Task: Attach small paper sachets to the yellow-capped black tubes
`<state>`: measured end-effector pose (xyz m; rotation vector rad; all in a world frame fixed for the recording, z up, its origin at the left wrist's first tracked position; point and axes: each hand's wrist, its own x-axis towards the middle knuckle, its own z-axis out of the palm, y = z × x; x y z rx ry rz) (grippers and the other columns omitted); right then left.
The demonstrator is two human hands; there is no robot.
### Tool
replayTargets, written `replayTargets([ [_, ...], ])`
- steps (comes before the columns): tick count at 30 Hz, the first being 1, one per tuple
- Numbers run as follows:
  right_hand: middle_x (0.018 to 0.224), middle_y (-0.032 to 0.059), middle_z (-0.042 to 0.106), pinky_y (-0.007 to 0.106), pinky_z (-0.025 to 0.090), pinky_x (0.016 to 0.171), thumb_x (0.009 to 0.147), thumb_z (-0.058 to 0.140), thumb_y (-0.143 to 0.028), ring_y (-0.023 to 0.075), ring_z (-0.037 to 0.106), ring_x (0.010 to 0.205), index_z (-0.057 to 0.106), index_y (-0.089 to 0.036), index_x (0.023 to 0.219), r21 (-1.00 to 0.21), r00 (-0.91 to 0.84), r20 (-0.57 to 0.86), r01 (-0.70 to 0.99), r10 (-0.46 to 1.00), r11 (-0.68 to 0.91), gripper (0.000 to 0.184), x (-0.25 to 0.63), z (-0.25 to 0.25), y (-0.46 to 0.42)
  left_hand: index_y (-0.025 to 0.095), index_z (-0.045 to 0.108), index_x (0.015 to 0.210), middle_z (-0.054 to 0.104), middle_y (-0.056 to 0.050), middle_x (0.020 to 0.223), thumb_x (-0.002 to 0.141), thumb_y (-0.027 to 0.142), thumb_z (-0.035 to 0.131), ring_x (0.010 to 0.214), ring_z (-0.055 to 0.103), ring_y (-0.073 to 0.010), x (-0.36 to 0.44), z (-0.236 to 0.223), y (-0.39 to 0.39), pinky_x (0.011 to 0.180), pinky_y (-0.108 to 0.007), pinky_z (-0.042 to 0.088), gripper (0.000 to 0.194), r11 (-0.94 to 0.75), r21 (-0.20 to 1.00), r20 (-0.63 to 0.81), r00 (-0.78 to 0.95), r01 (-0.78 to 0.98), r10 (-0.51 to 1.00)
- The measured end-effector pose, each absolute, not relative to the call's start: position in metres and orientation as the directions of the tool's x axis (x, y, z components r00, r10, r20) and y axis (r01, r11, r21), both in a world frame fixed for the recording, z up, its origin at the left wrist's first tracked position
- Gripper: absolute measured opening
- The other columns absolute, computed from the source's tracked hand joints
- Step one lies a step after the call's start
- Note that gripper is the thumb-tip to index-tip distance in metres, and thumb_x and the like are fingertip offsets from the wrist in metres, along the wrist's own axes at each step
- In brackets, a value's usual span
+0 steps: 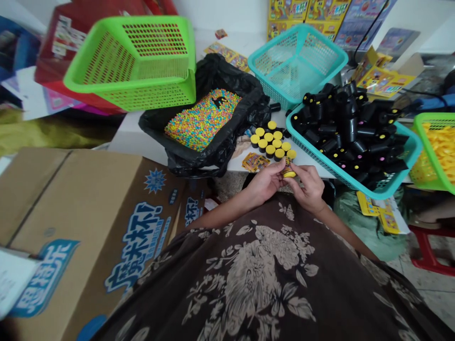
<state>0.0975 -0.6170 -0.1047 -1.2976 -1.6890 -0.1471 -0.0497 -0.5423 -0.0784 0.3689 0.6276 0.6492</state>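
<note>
A: What have the hands got, from the head view?

B: A small black tube with a yellow cap, the yellow-capped tube (289,173), pinched between the fingertips of both hands, just past the table's near edge.

A: How do the arms sit?

B: Both forearms come in from the near side and angle together above a brown floral garment (249,279). The left hand (265,182) has its fingers curled in toward the tube. The right hand (307,186) bends over it from the right, fingers closed, not spread.

A: What's closest?

B: Upright capped tubes (270,139) stand grouped on the table (122,142) just far of the hands, with a yellow card (255,162) at their left.

A: Further out?

B: At right, a teal basket (341,156) heaped with black tubes (348,128). At left, a black bag (177,151) of colored pellets (202,118), a green basket (131,61) beyond it, and a cardboard box (88,213) on the near side.
</note>
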Motion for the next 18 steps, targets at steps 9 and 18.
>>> replayTargets([
  [9,0.104,0.0096,0.075,0.04,0.064,0.08,0.104,0.064,-0.035,0.0234,0.071,0.088,0.07,-0.025,0.141,-0.548,0.075,0.671,0.721,0.738,0.425,0.039,0.0989,-0.108,-0.615,0.016,0.075,0.082,0.073,-0.001,0.078,0.087,0.032,0.085,0.07,0.065,-0.012,-0.0512,-0.077,-0.5406,0.074,-0.027,0.054,0.02,0.771,0.487,-0.445,0.643,-0.409,0.623],
  [18,0.093,0.0072,0.076,0.038,0.062,0.075,0.102,0.067,-0.029,0.0222,0.07,0.081,0.073,-0.027,0.135,-0.456,0.012,0.737,0.746,0.676,0.484,0.033,0.1027,-0.1109,-0.6122,0.016,0.076,0.084,0.074,-0.002,0.079,0.084,0.032,0.088,0.07,0.066,-0.0112,-0.0531,-0.0832,-0.5429,0.073,-0.025,0.054,0.02,0.774,0.532,-0.47,0.641,-0.344,0.607],
])
